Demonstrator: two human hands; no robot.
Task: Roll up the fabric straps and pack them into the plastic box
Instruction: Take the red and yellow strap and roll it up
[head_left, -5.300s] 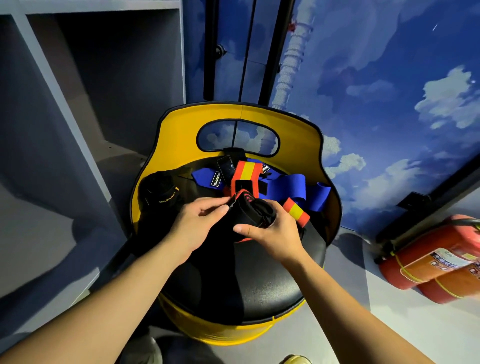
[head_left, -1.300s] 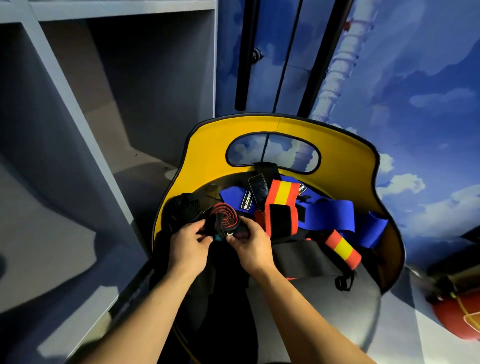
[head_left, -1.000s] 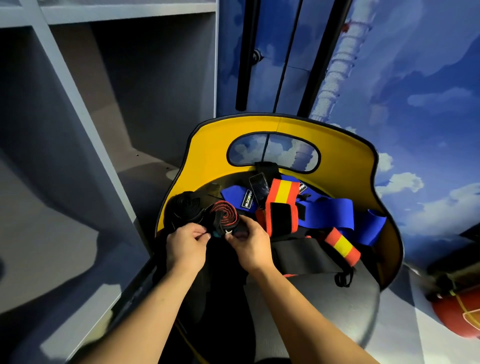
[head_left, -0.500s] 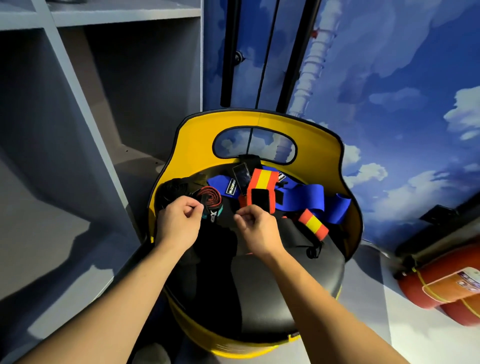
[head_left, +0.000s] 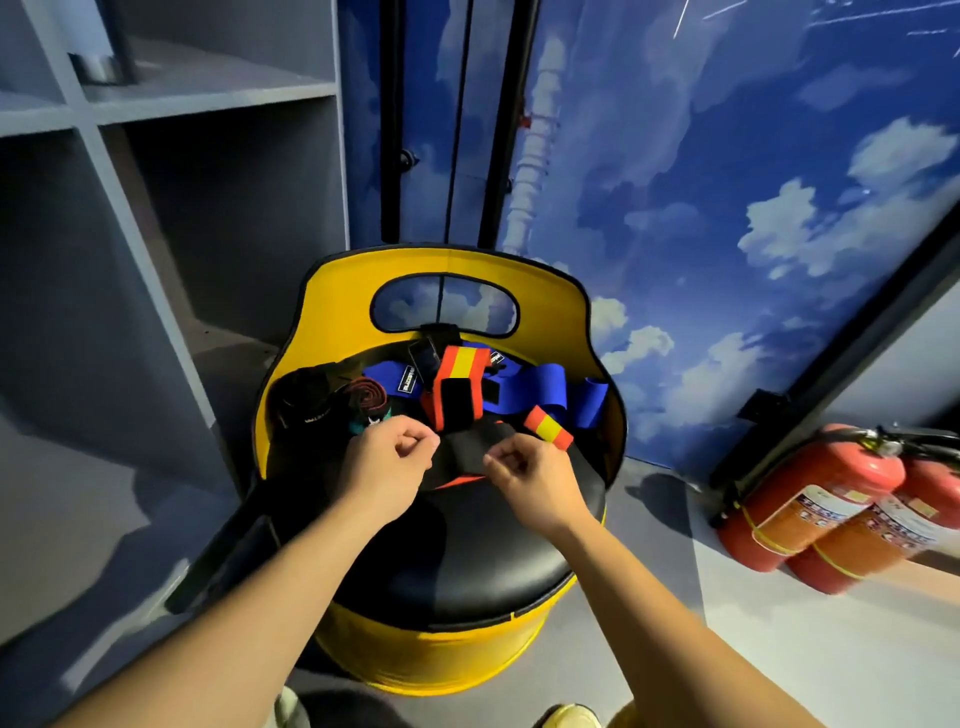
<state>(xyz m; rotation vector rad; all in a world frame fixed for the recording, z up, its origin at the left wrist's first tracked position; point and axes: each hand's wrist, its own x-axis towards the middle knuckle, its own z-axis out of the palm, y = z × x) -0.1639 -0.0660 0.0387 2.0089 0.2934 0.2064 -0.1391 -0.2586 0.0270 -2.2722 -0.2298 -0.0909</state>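
Here I am hovering my left hand (head_left: 387, 460) and right hand (head_left: 527, 475), fingers curled on nothing, over the black strap (head_left: 470, 449), yellow backrest (head_left: 332, 317) walling the far edge

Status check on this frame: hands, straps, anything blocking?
Left hand and right hand curled, holding nothing. Red-black rolled strap set down on the yellow chair; blue strap unrolled. No plastic box in view.

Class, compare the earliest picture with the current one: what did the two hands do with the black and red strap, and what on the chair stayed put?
The black and red strap, earlier held between both hands, now lies rolled at the seat's left. The left hand and right hand have let it go and hover curled above a flat black strap. The blue strap, the black roll and the yellow chair stayed.
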